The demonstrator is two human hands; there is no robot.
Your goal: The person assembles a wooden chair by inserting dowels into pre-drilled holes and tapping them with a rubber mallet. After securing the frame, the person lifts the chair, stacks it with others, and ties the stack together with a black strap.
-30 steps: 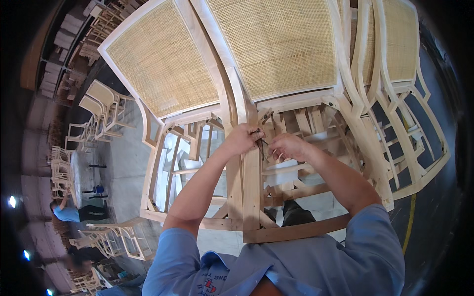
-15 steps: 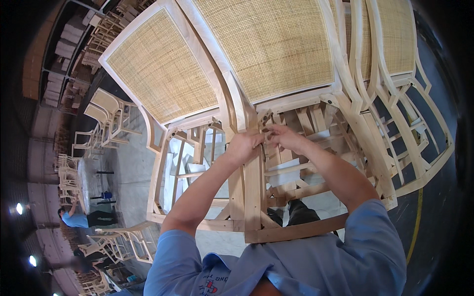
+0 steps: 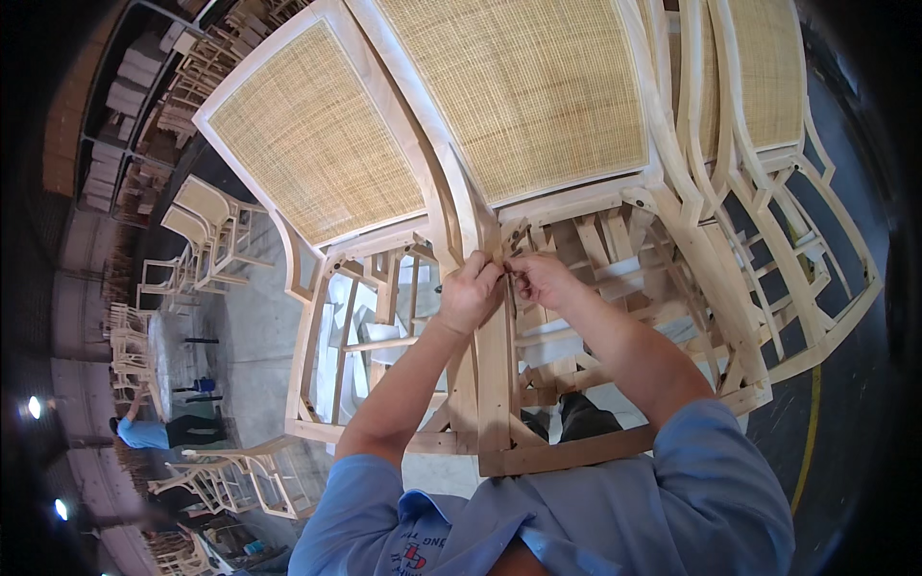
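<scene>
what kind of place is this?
Most likely a furniture workshop or chair factory. Unfinished bare-wood chair frames with woven cane backs crowd the front, more chairs are stacked on the concrete floor, and both hands, left hand and right hand, work on a frame.

Both hands (image 3: 504, 286) pinched together at wooden chair frame (image 3: 495, 384), cane-backed chairs (image 3: 523, 91) lined up behind

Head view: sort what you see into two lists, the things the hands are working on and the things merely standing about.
In hand:
- left hand and right hand, meeting at the top of the bare wooden chair frame
- that frame's cane back panel

Standing about:
- neighbouring cane-backed chair
- stacked chairs on the right
- unfinished chairs on the floor
- person in blue bending over
</scene>
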